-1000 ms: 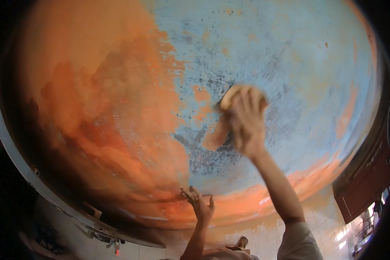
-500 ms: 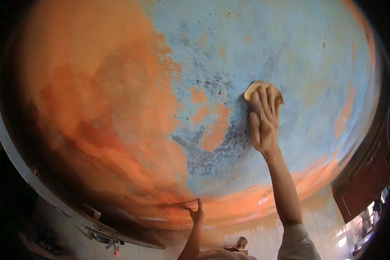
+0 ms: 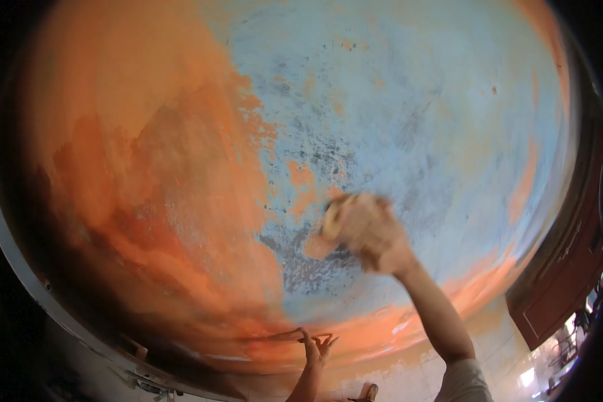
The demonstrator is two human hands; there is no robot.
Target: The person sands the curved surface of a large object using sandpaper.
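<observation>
A large painted surface [image 3: 449, 134] fills most of the view, orange on the left and light blue on the right. Worn dark-grey scuffs and orange patches mark its blue part. Smeared by motion, my right hand [image 3: 372, 231] presses a tan pad [image 3: 333, 221] against it, over the scuffed area at the middle. The fingers are wrapped over the pad, hiding most of it. Low in the view, my left hand [image 3: 315, 350] has its fingers spread at the orange lower edge of the surface. Nothing shows in that hand.
Pale floor tiles [image 3: 415, 376] lie below the surface, and part of a foot [image 3: 367, 392] shows there. A dark red-brown panel [image 3: 549, 301] stands at the right. Along the lower left runs a grey rim [image 3: 30, 271].
My right hand has swept down and to the left with the pad. The left hand's fingers have spread wider and it sits slightly lower in view. The view has shifted a little.
</observation>
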